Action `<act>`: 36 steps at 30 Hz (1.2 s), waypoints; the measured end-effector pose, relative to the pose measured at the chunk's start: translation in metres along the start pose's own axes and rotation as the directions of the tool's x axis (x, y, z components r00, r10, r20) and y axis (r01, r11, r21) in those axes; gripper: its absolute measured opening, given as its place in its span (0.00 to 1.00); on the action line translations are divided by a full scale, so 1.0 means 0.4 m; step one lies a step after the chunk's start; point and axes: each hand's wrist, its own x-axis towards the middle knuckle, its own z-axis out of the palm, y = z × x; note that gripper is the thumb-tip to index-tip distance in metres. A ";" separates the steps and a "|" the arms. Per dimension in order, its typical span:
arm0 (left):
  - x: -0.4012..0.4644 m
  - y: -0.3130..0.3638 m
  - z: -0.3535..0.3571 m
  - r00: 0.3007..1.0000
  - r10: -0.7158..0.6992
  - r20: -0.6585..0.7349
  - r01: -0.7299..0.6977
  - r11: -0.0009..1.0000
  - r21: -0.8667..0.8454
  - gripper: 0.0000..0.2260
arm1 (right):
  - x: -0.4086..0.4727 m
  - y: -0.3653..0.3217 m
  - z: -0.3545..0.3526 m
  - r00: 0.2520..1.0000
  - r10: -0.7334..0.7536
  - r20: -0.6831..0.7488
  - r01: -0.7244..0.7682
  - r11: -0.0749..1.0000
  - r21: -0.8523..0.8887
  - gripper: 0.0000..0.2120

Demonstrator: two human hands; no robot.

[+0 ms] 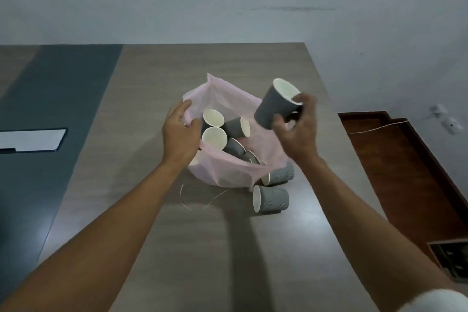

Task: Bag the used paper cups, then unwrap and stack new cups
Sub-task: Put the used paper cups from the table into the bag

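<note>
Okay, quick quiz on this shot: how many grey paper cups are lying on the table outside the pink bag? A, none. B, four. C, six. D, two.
D: two grey paper cups lie on their sides on the table just right of the pink bag, one against the bag and one nearer the camera; a third cup is held in the right hand.

Grey cups point(277, 106); pink bag point(228, 175)
</note>
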 end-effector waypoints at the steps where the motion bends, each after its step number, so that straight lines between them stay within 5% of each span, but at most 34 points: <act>1: 0.002 0.009 0.003 1.000 -0.003 0.019 0.003 1.000 -0.001 0.24 | -0.021 -0.001 0.033 0.984 0.040 0.176 -0.022 0.994 -0.104 0.25; 3: 0.005 0.019 0.005 0.999 0.004 0.047 -0.004 1.000 -0.004 0.24 | -0.053 0.019 0.079 0.900 0.210 0.383 -0.080 0.941 -0.329 0.30; 5: 0.006 0.019 0.005 0.998 0.018 0.058 -0.018 1.000 0.004 0.24 | -0.064 0.018 0.082 0.905 0.251 0.343 -0.081 0.894 -0.440 0.31; 8: 0.010 0.014 0.005 0.997 0.034 0.068 -0.033 0.999 -0.008 0.24 | -0.072 0.010 0.032 0.986 0.123 -0.116 -0.162 0.887 -0.432 0.16; 10: 0.010 0.019 0.008 0.998 0.021 0.058 -0.020 1.000 -0.024 0.24 | -0.102 0.036 -0.023 0.879 0.308 -0.366 -0.435 0.831 -0.347 0.10; 12: 0.005 0.030 0.010 1.000 0.006 0.030 -0.004 0.998 -0.060 0.23 | -0.149 0.095 -0.062 0.721 0.640 -0.266 -0.691 0.634 -0.348 0.16; 15: 0.005 0.033 0.008 1.000 0.021 0.001 -0.021 0.996 -0.092 0.23 | -0.219 0.167 -0.063 0.515 0.850 0.106 -0.687 0.484 -0.542 0.46; 17: 0.005 0.026 0.000 1.000 0.012 -0.001 -0.012 0.994 -0.107 0.23 | -0.237 0.189 -0.034 0.549 0.819 0.166 -0.606 0.527 -0.596 0.53; 21: 0.009 0.007 -0.016 0.999 0.035 -0.021 -0.036 0.998 -0.056 0.24 | -0.243 0.198 0.003 0.614 0.789 -0.010 -0.617 0.472 -0.629 0.39; 24: 0.001 0.006 -0.024 1.000 0.015 -0.001 -0.015 0.997 -0.075 0.25 | -0.228 0.164 -0.009 0.532 0.766 -0.361 -0.846 0.464 -0.262 0.40; 25: 0.001 0.006 -0.025 1.000 0.018 0.012 -0.017 0.997 -0.075 0.25 | -0.214 0.138 -0.013 0.521 0.716 -0.465 -0.824 0.564 -0.055 0.39; 27: 0.007 -0.002 -0.026 1.000 0.010 0.030 -0.008 0.998 -0.069 0.26 | -0.173 0.082 -0.012 0.663 0.527 -0.531 -0.520 0.835 0.180 0.35; 28: 0.009 -0.005 -0.029 1.000 0.008 0.029 -0.006 0.998 -0.068 0.26 | -0.147 0.051 -0.002 0.775 0.435 -0.459 -0.377 0.900 0.216 0.31; 30: 0.016 -0.009 -0.032 0.999 -0.007 0.049 0.009 0.999 -0.052 0.28 | -0.101 0.012 0.040 0.921 0.379 -0.092 -0.358 0.915 0.186 0.25; 33: 0.016 -0.007 -0.041 0.998 -0.023 0.053 0.024 1.000 -0.012 0.29 | -0.064 -0.011 0.101 0.768 0.498 0.402 -0.495 0.861 -0.119 0.25; 36: 0.013 -0.003 -0.049 0.998 -0.013 0.055 0.013 1.000 -0.001 0.29 | -0.060 -0.014 0.109 0.736 0.531 0.420 -0.482 0.846 -0.226 0.29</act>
